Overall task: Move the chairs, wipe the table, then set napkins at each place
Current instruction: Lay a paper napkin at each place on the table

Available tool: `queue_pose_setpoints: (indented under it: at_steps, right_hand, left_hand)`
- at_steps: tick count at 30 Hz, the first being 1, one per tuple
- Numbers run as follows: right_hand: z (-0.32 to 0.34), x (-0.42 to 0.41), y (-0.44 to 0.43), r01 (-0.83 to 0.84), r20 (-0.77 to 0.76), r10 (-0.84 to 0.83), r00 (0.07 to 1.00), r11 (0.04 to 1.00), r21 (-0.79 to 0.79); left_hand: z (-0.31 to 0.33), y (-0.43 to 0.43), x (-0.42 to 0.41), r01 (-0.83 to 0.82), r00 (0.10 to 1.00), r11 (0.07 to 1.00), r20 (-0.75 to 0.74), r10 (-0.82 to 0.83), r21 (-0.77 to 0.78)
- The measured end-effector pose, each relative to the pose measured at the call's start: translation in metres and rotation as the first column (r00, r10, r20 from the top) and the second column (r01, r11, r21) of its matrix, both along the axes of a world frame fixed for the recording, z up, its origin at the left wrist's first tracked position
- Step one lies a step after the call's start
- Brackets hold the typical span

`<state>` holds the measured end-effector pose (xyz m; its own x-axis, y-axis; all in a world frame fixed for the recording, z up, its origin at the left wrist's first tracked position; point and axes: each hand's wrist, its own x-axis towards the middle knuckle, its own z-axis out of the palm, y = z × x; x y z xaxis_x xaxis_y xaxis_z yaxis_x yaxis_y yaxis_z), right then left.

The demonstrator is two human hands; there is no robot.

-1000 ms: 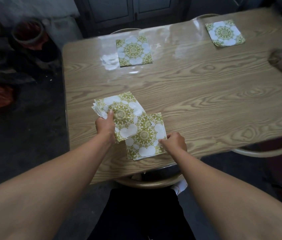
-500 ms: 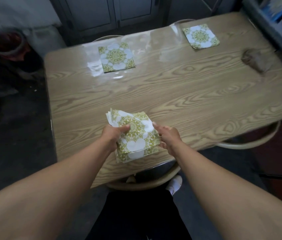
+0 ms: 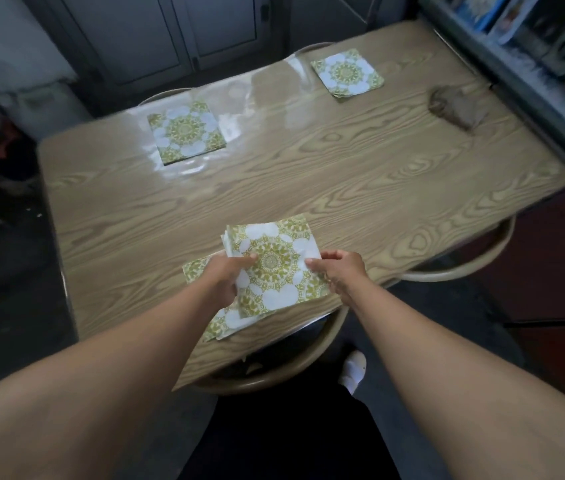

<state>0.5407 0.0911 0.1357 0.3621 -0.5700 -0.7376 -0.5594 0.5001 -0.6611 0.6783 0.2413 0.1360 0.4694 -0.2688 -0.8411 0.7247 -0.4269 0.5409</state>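
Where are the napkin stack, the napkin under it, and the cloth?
Napkin stack [image 3: 276,261]: head view, centre of its top sheet.
Napkin under it [image 3: 225,325]: head view, its exposed near corner.
Cloth [image 3: 456,107]: head view, middle of the crumpled heap.

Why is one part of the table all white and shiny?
Head view: light glares off the glossy table around the far-left napkin; the room's edges are dim; the brown cloth looks smeared; the wide lens stretches both forearms.
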Motion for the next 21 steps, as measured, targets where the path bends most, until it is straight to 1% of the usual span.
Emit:
queue_pose_setpoints:
  at_steps: [3, 5, 10, 14, 18, 21]
  right_hand:
    - [0.006, -0.017, -0.024, -0.052, -0.007, 0.053, 0.999, 0.997, 0.064]
    - [0.005, -0.027, -0.043, -0.052, 0.002, 0.052, 0.999, 0.995, 0.081]
    - [0.001, -0.06, -0.108, -0.063, -0.054, 0.059, 0.997, 0.996, -0.071]
    - [0.005, -0.093, -0.163, -0.063, -0.055, 0.061, 0.997, 0.998, -0.03]
    - [0.008, -0.121, -0.207, -0.003, -0.027, 0.003, 1.0, 1.0, 0.015]
    - [0.006, -0.133, -0.233, 0.02, -0.022, -0.02, 1.0, 1.0, -0.012]
  left_hand:
    - [-0.002, -0.025, -0.013, 0.001, 1.0, 1.0, 0.022, -0.001, 0.014]
    - [-0.002, -0.044, -0.025, -0.009, 0.999, 1.0, 0.041, 0.008, 0.018]
    - [-0.005, -0.106, -0.067, -0.032, 0.993, 0.996, 0.118, 0.021, 0.089]
    - [-0.004, -0.159, -0.104, -0.075, 0.987, 0.991, 0.15, 0.058, 0.113]
    - [-0.002, -0.197, -0.133, -0.108, 0.982, 0.985, 0.168, 0.085, 0.133]
    - [0.0, -0.219, -0.146, -0.124, 0.982, 0.983, 0.159, 0.101, 0.138]
